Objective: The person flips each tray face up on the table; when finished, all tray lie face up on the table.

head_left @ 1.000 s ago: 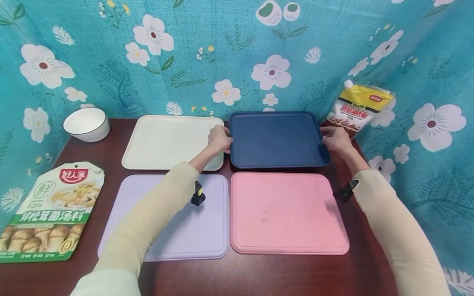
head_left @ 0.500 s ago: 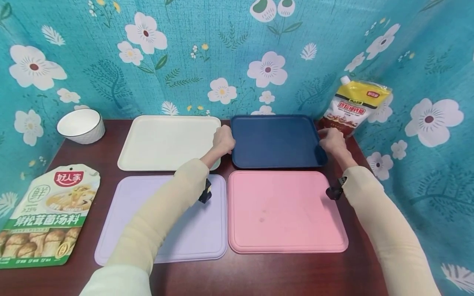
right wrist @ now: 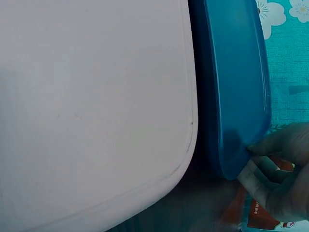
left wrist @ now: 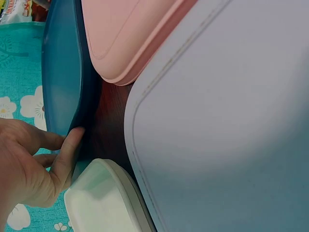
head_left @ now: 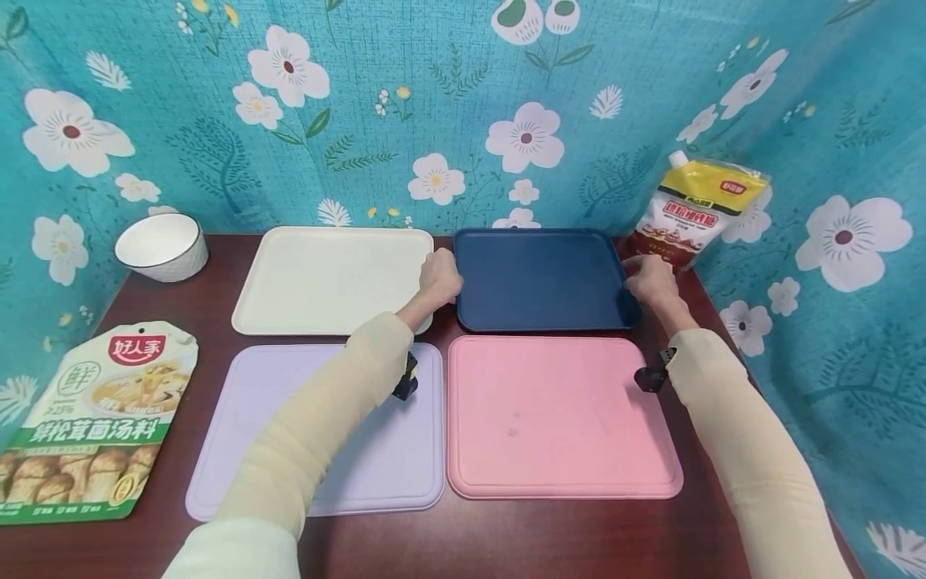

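Tray (head_left: pixel 542 281), in navy, is showing at twelve o'clock from a pink tray (head_left: pixel 557 418); the left hand (head_left: pixel 440 276) is gripping the navy edge at nine o'clock, the right hand (head_left: pixel 652 281) pinching it at three, near a pouch (head_left: pixel 694 207).

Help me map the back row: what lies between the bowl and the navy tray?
In the head view, from the bowl: a strip of table, the cream tray, then the left hand gripping the navy tray.

Teal cloth (head_left: pixel 434 112) behind and at both sides, printed white flowers (head_left: pixel 525 137), green leaves (head_left: pixel 318 122). Tabletop (head_left: pixel 535 535) dark reddish-brown, faint sheen.
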A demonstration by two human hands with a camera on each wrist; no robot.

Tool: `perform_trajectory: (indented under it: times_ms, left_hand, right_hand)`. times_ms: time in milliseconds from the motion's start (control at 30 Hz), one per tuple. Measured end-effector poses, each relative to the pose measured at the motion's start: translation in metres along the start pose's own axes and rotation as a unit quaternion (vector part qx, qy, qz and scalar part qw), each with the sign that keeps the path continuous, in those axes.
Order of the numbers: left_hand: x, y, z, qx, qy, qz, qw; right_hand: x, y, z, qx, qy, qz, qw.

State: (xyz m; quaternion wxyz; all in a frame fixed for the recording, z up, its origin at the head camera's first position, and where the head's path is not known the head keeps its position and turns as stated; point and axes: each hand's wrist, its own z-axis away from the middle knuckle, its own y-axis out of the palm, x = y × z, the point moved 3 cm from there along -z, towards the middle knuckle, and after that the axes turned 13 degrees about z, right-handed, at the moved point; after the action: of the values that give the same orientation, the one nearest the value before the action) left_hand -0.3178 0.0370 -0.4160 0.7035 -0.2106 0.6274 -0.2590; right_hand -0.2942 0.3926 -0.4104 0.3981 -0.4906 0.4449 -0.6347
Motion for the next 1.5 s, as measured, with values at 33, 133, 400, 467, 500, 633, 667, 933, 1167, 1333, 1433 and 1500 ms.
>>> perform_trajectory:
  times_ms: [33,133,400,467,500,633,667,933,1167,1333,1433,1500]
  left_hand:
    - [0.0,0.0,0.0,-0.001,0.001,0.001,1.0]
    - [0.0,0.002,-0.002,0.0,0.002,0.001,1.0]
    - [0.001,0.004,-0.001,0.0,0.006,0.013,0.9999]
    - [0.001,0.003,0.001,-0.003,0.011,0.022,0.9997]
    - [0.001,0.002,0.002,-0.004,0.013,0.026,0.9996]
    - [0.0,0.003,0.004,-0.003,0.022,0.035,0.9991]
    - [0.001,0.003,0.005,-0.001,0.022,0.039,0.999]
    - [0.0,0.0,0.01,0.007,0.041,0.075,0.9964]
    - [0.001,-0.012,0.024,0.035,0.016,0.157,0.9868]
    - [0.004,-0.019,0.038,0.063,0.004,0.218,0.9739]
    - [0.001,-0.024,0.053,0.077,0.023,0.249,0.9653]
    - [-0.002,-0.026,0.065,0.081,0.046,0.253,0.963]
  right_hand:
    - [0.0,0.0,0.001,0.002,0.0,0.001,1.0]
    - [-0.001,-0.001,0.003,0.006,0.001,0.007,1.0]
    - [-0.002,0.0,0.006,0.007,0.003,0.03,0.9995]
    - [-0.002,0.0,0.008,0.004,0.003,0.035,0.9994]
    - [-0.002,-0.001,0.009,0.004,0.005,0.036,0.9993]
    - [0.0,-0.002,0.015,0.006,0.007,0.048,0.9988]
    - [0.0,-0.002,0.017,0.009,0.007,0.052,0.9986]
    - [0.001,-0.006,0.032,0.006,-0.008,0.056,0.9984]
    - [-0.002,-0.009,0.045,0.024,-0.011,0.008,0.9996]
    - [-0.004,-0.012,0.057,0.054,-0.022,-0.05,0.997]
    - [-0.004,-0.015,0.073,0.082,-0.022,-0.074,0.9936]
    - [-0.003,-0.017,0.09,0.102,-0.018,-0.081,0.9913]
